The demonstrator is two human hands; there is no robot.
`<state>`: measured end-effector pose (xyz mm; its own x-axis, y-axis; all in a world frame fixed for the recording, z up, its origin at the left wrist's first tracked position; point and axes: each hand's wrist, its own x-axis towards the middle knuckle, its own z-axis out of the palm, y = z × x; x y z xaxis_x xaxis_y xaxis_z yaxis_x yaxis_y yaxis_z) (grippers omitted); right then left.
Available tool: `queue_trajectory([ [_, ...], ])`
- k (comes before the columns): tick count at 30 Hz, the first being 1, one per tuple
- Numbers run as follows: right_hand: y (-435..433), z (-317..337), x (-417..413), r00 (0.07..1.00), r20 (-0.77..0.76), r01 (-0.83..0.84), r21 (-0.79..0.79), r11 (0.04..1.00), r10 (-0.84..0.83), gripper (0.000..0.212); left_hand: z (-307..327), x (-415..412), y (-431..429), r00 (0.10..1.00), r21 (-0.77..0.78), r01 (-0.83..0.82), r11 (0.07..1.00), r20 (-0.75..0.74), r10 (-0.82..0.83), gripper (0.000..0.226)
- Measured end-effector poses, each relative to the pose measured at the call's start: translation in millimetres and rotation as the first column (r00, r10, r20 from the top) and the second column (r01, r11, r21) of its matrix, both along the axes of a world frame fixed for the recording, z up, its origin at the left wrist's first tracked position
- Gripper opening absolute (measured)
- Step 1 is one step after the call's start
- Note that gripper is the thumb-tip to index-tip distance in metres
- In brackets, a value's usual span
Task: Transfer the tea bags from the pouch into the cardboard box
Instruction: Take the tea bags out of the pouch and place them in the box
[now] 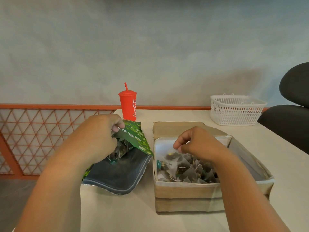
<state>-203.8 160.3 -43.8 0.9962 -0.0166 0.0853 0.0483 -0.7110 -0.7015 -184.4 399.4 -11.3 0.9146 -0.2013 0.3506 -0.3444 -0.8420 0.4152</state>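
A green leaf-printed pouch [133,138] lies on the table at left, its mouth open toward me and its silvery inside showing. My left hand [98,136] reaches into that mouth and grips tea bags [119,150], thumb on the upper flap. To the right stands an open cardboard box [185,196] with several pyramid tea bags [185,169] piled inside. My right hand [199,144] hovers over the box, fingertips pinching the corner of a tea bag [172,155] that hangs just above the pile.
A red lidded cup with a straw [128,104] stands behind the pouch. A white plastic basket [235,109] sits at the back right. A black chair [291,106] is at the right edge. An orange mesh railing [41,131] runs left of the table.
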Motion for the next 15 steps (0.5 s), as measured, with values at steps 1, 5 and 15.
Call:
queue_trajectory([
  [1,-0.2,1.0,-0.8,1.000,0.011,-0.005,0.020,1.000,0.005,0.020,0.1,0.2,0.2,1.000,-0.001,0.002,1.000,0.005,-0.002,0.040],
  [5,-0.1,4.7,-4.9,0.999,0.031,-0.039,0.073,0.997,0.037,0.019,0.0,0.4,0.0,1.000,0.011,0.016,1.000,0.010,-0.016,0.039],
  [15,2.0,4.6,-4.8,0.998,0.052,-0.038,0.147,0.988,0.030,0.016,0.8,-1.3,-1.5,1.000,0.021,0.012,1.000,0.004,-0.012,0.038],
])
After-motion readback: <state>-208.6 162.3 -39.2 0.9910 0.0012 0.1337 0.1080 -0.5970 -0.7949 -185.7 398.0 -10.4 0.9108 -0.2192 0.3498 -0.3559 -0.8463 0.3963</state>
